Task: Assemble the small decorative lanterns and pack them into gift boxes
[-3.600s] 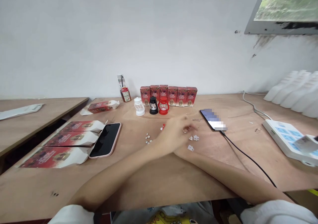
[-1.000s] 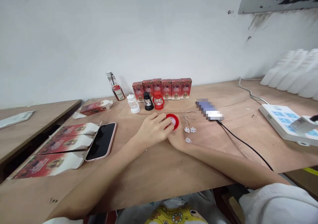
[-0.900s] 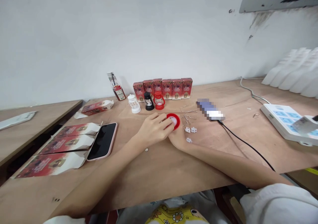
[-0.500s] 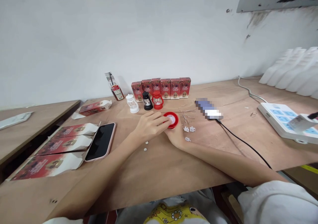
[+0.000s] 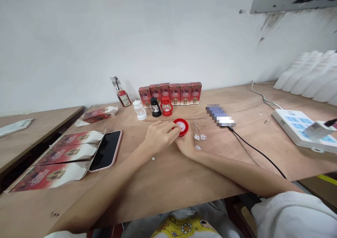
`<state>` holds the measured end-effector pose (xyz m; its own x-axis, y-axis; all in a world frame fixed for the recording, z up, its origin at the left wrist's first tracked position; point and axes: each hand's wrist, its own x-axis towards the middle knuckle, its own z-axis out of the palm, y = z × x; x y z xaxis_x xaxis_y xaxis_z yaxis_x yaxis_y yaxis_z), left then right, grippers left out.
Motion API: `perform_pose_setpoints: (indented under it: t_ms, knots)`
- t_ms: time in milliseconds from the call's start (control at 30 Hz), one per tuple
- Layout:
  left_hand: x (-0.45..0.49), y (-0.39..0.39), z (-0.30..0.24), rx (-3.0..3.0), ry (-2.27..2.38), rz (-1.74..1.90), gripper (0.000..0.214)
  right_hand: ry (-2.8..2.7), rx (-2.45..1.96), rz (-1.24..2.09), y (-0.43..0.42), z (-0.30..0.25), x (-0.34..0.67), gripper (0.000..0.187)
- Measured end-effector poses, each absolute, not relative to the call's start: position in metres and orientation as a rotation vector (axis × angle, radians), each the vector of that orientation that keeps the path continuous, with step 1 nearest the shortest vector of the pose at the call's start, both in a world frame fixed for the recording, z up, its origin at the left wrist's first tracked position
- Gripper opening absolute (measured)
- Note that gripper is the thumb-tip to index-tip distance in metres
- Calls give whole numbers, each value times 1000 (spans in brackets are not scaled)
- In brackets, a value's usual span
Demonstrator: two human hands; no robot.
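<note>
- Left hand (image 5: 160,136): fingers drawn together, tips pinched on the left rim of the red round part (image 5: 182,127).
- Right hand (image 5: 185,145): sits under and behind that part, wrist on the bench (image 5: 168,188). Its fingers are hidden by the left hand, so I can't tell if it grips.
- Red round part: mid-bench, nearer the back edge, just in front of the three mini lanterns (image 5: 156,108), pale centre showing.
- My read: use the lower hand as a fixed rest and work with the left fingertips only. Hold the part low over the bench so anything dropped lands close.
- Risk: the right forearm is just beside the small white pieces (image 5: 199,137) and wire hooks (image 5: 198,123), and a sweep would scatter them. A small round piece (image 5: 153,158) lies loose near the left wrist.
- Writing: the red boxes (image 5: 171,93) along the back edge, the flat cartons (image 5: 68,150) at the left edge and the bottle (image 5: 120,92) label all carry print too small to read. No brand is legible.
</note>
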<state>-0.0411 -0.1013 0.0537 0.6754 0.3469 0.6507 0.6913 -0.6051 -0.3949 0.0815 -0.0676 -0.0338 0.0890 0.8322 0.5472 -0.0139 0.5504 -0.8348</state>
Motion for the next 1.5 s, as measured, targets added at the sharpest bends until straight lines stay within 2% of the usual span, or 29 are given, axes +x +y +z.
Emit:
perform_pose_setpoints:
  t_ms: [533,867,1067,1167,1267,1500]
  knots:
    - [-33,-111,56,-2204,-867,-607,23,-1380,-801,713,-72,-28,83,28]
    - [-30,-112,56,-2224,-929,-630,26,-1391,-773,693,-71,-31,82,31]
    - [-31,-112,71,-2509,-1403,-945,17,-1396,-735,758,-73,-31,82,36]
    - [-37,-103,76,-2728,-1654,-1100,32,-1413,-725,757,-77,-27,82,36]
    - [-40,-96,76,-2909,-1863,-1160,27,-1433,-706,748,-79,-26,82,36]
    - [-36,-90,62,-2921,-2015,-1517,31,-1425,-727,753,-78,-29,81,38]
